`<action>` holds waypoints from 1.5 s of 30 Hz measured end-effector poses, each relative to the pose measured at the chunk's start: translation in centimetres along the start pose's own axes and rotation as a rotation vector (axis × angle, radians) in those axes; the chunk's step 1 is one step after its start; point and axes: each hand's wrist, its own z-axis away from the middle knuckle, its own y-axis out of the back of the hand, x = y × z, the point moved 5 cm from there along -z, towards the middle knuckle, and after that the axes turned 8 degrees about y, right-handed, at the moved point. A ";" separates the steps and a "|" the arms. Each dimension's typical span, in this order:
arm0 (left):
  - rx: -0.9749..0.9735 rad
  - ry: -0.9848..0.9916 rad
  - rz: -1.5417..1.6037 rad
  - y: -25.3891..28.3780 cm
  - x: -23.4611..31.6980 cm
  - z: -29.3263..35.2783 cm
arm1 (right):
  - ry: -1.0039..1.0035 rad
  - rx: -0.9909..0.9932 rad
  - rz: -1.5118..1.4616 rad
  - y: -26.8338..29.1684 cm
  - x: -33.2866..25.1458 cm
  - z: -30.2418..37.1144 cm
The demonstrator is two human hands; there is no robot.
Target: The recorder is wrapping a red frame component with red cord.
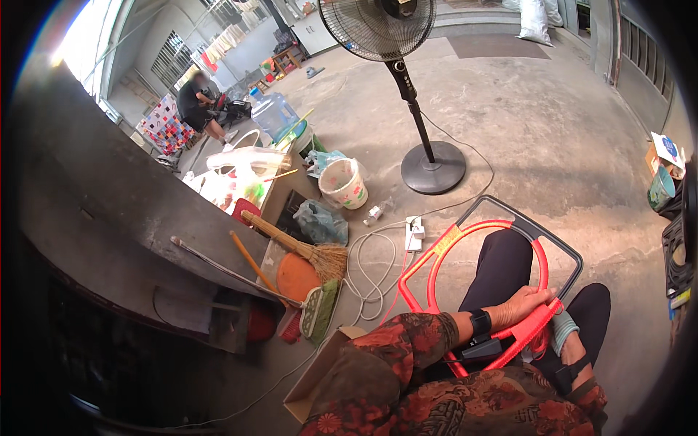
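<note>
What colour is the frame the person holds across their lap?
The frame is red on the inside with a dark grey outer rim, seen in the head view.

Left hand (525, 304) curled, palm down; right hand (566, 330) below it, apparently gloved, fingers closed.

Right hand (566, 336) mostly hidden behind red frame (465, 251), fan (378, 25) top cut off

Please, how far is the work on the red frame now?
Done: little that shows. The red frame and the grey frame around it are open, with the person's legs visible through them. In hand: the left hand grips the red frame's near edge, and the right hand is at a bunch of red strands. Left: almost the whole opening is uncovered.
</note>
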 end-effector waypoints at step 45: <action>0.004 -0.020 -0.024 -0.4 1.2 1.1 | 0.019 0.065 0.039 0.9 0.0 0.2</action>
